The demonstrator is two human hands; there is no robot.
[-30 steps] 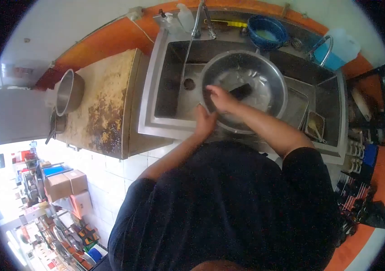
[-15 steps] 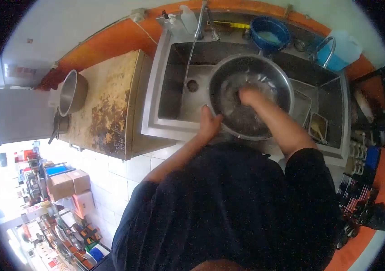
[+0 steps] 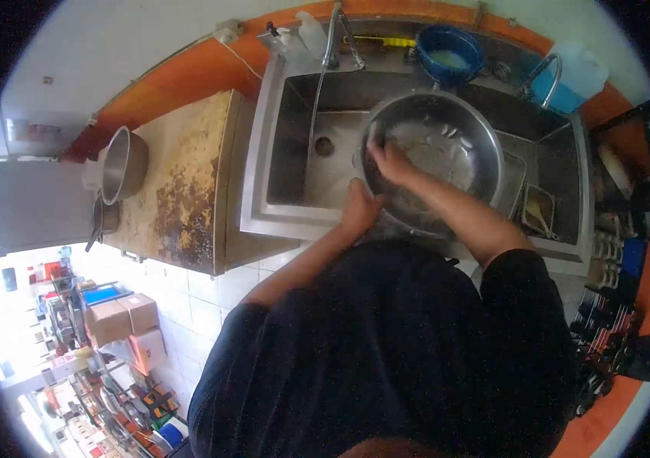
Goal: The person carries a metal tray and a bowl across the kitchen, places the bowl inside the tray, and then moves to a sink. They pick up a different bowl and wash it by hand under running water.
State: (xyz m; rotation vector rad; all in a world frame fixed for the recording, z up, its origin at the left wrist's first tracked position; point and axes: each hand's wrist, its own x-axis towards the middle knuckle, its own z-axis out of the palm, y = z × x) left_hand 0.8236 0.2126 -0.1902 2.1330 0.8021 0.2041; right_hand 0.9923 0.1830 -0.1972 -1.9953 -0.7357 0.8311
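Observation:
A large steel basin (image 3: 491,179) rests tilted across the double sink, wet and with pale foam streaks inside. My left hand (image 3: 360,208) is closed on its near-left rim. Inside the basin, my right hand (image 3: 392,163) is against the left inner wall, its fingers bent and pressed together. Whatever may be in those fingers is hidden and slightly blurred. Left of the basin, a thin stream of water runs from the faucet (image 3: 330,53) into the left sink bowl (image 3: 333,172), near its drain.
A blue tub (image 3: 451,75) with cloudy liquid stands behind the basin. Bottles (image 3: 311,37) are at the back left; a second faucet (image 3: 555,76) is at the right. A small metal container (image 3: 538,208) sits in the right sink. A steel pot (image 3: 123,164) stands on the worn cabinet (image 3: 180,175).
My right hand has moved left from the basin's middle to its left inner wall. The basin has shifted slightly right, with my left hand still at its rim.

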